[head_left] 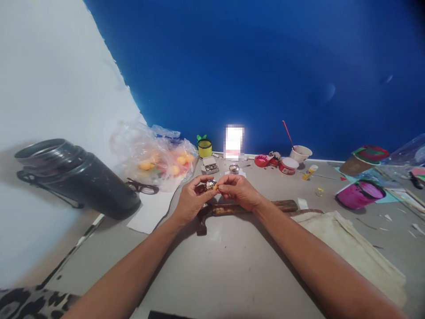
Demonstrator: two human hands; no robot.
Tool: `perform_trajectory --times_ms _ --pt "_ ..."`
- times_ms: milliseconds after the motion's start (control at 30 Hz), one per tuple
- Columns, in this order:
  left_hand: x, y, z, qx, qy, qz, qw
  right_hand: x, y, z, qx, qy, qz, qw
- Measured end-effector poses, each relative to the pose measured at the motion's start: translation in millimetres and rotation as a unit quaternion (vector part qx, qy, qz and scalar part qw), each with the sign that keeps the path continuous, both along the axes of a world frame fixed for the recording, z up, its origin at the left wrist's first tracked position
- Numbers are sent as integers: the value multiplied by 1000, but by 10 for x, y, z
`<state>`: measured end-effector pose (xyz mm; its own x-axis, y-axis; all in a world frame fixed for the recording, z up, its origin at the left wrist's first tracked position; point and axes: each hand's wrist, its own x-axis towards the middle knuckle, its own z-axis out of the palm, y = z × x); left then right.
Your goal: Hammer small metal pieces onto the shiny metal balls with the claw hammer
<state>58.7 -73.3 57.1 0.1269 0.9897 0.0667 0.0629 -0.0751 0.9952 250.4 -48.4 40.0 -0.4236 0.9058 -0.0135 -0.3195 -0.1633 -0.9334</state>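
Observation:
My left hand and my right hand meet above the grey table, fingers pinched together. Between them sits a small shiny silver ball with a bit of yellow on its right side; both hands grip it. Under my hands lies a hammer with a wooden handle, its head pointing to the left. Just beyond my fingers stand a second silver ball and a small open box of silver pieces.
A big dark jar lies on its side at left, beside black glasses and a plastic bag of orange balls. Paint pots, a cup with a brush, a magenta cup and a cloth lie right.

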Motion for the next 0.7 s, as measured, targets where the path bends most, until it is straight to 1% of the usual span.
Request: perform_trajectory --times_ms 167,467,700 --pt "-5 14 8 3 15 8 1000 -21 -7 -4 -3 -13 -9 1000" --pt "-42 22 32 1 73 -1 997 -31 -1 -17 -5 -28 -12 1000" --pt "-26 -2 55 -6 72 15 997 -50 4 -41 -16 -34 -18 999"
